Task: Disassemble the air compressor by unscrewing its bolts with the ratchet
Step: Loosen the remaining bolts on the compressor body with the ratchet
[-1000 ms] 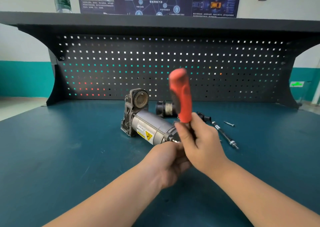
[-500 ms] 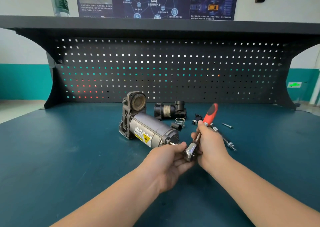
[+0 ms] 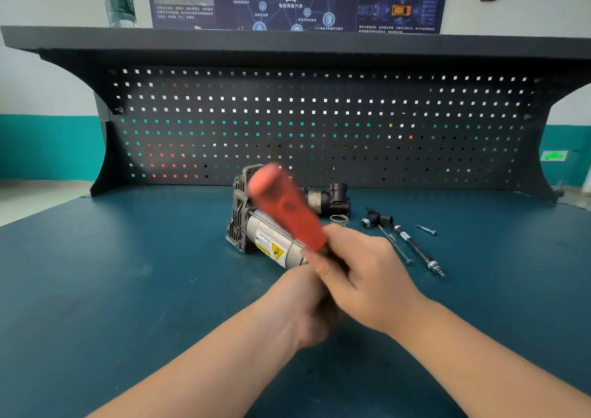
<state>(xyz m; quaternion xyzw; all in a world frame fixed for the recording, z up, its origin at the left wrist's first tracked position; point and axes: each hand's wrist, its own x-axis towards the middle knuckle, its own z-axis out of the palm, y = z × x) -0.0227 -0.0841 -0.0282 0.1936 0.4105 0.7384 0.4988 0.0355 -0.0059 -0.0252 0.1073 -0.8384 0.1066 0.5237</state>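
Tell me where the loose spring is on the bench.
In the head view, the spring lies on the blue bench top right of the compressor, just in front of the detached black part and left of the long bolts.

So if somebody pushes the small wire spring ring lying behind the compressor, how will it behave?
The wire spring ring looks thin and open, so probably very light and easily flicked. It lies flat on the bench, so it would likely slide, not roll. A firm pinch may bend it.
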